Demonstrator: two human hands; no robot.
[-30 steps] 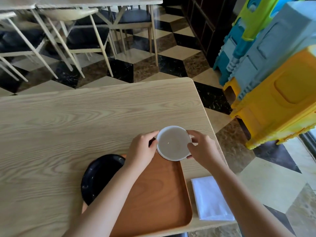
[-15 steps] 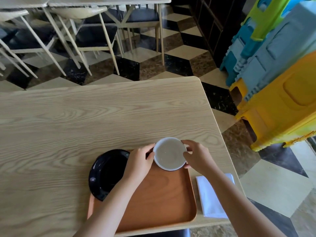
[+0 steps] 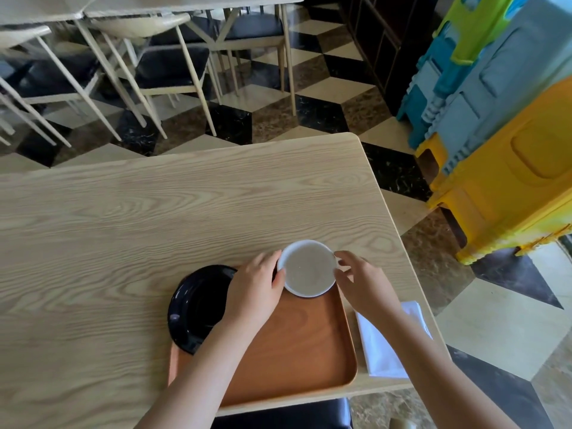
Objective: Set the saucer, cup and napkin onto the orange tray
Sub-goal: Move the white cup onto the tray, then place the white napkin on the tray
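Observation:
The white cup (image 3: 309, 267), filled with a pale beige drink, stands on the far right corner of the orange tray (image 3: 297, 345). My left hand (image 3: 253, 292) grips the cup's left side with thumb and fingers. Just off the cup's right rim, my right hand (image 3: 362, 283) has its fingers spread and loose. The black saucer (image 3: 198, 308) lies on the tray's left part, overhanging its left edge, partly hidden by my left wrist. A white folded napkin (image 3: 383, 345) lies on the table to the right of the tray, partly under my right forearm.
The light wooden table (image 3: 154, 218) ends close to the napkin on the right. Stacked plastic stools in yellow, blue and green (image 3: 501, 144) stand on the floor to the right. Chairs and another table (image 3: 161, 57) stand beyond the far edge.
Both hands brought the cup down onto the tray's far right corner. My right hand's fingers have loosened from the rim. The view has shifted, so the whole tray now shows.

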